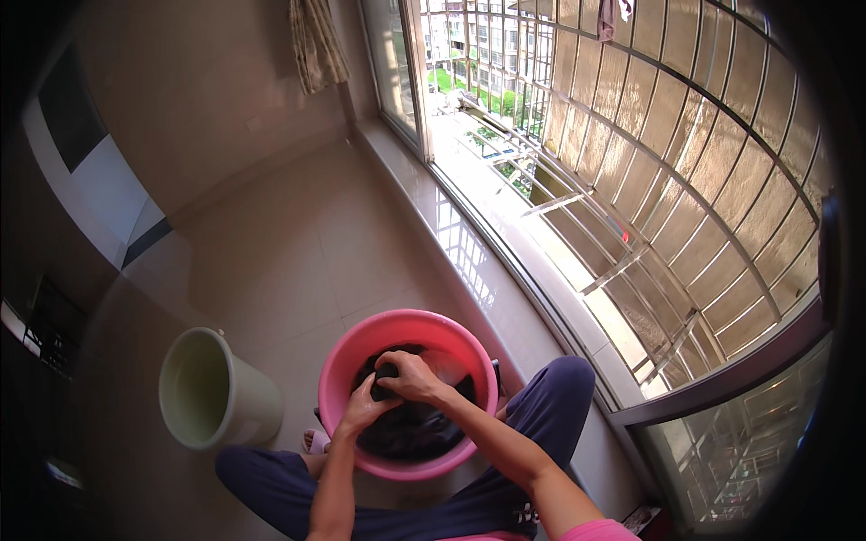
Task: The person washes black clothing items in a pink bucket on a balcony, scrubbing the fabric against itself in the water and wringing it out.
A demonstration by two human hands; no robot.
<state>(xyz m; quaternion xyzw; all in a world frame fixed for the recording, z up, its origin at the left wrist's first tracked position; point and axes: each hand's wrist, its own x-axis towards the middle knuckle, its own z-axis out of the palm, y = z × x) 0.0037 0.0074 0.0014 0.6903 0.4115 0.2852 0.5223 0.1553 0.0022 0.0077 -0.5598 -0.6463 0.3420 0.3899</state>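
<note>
A pink plastic basin (338, 338) stands on the floor between my knees, with dark wet fabric (413, 433) and some water in it. Over the basin, my left hand (369, 406) and my right hand (409, 375) meet around a bunched dark piece of cloth (386, 373). Fingers of both hands press on the bunch from either side. Whether this piece joins the fabric below is hard to tell, as my hands cover part of it.
A pale green plastic bucket (254, 406) stands on the tiled floor left of the basin. To the right runs a raised tiled sill (467, 250) below an open sliding window with metal bars. A curtain (316, 47) hangs at the far wall.
</note>
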